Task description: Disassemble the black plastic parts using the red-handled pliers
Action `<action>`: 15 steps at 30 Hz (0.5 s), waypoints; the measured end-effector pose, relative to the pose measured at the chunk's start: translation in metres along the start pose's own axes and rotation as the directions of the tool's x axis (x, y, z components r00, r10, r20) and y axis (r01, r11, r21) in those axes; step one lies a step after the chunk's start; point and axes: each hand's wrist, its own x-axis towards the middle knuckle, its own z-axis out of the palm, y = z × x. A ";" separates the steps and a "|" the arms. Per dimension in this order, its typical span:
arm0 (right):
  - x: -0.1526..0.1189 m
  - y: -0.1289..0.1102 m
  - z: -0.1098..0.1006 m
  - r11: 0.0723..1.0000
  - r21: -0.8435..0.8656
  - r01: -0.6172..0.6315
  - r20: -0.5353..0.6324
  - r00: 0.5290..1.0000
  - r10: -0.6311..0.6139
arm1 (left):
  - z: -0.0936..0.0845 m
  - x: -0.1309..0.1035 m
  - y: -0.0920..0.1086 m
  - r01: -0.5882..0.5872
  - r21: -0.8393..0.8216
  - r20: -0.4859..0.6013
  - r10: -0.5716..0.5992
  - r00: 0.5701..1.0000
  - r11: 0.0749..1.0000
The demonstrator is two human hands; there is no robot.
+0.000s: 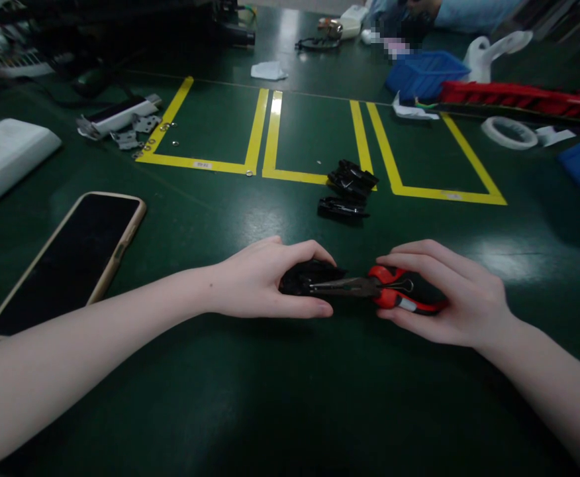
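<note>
Near the middle of the view, my left hand [275,278] is wrapped round a black part [302,277], thumb below and fingers above. My right hand [459,295] grips long-nosed pliers [386,288] by their red and black handles. The metal jaws point left and lie against the black part; whether they pinch it is unclear. Beyond my hands, other black pieces [352,179] lie on the green table [280,397], partly over the yellow tape, with one more black piece [342,207] just in front of them.
A phone [66,258] and a white case [12,159] lie at left, near metal brackets [126,138]. Yellow tape outlines [200,164] mark the table. Right: blue bin [424,74], red strip [523,99], tape roll [508,132]. A person's sleeve [473,13] shows at the far side.
</note>
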 end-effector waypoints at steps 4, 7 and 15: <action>0.001 0.000 0.000 1.000 0.005 0.002 0.001 1.000 -0.002 | 0.000 0.000 0.000 0.000 -0.016 0.008 0.000 1.000 1.000; 0.001 -0.001 0.000 1.000 0.001 0.002 0.014 1.000 -0.003 | 0.000 0.000 -0.001 -0.002 -0.028 0.008 0.002 1.000 1.000; -0.001 0.000 0.001 1.000 0.001 0.020 0.000 1.000 -0.020 | -0.001 -0.001 -0.006 -0.040 -0.050 -0.019 0.039 0.999 0.998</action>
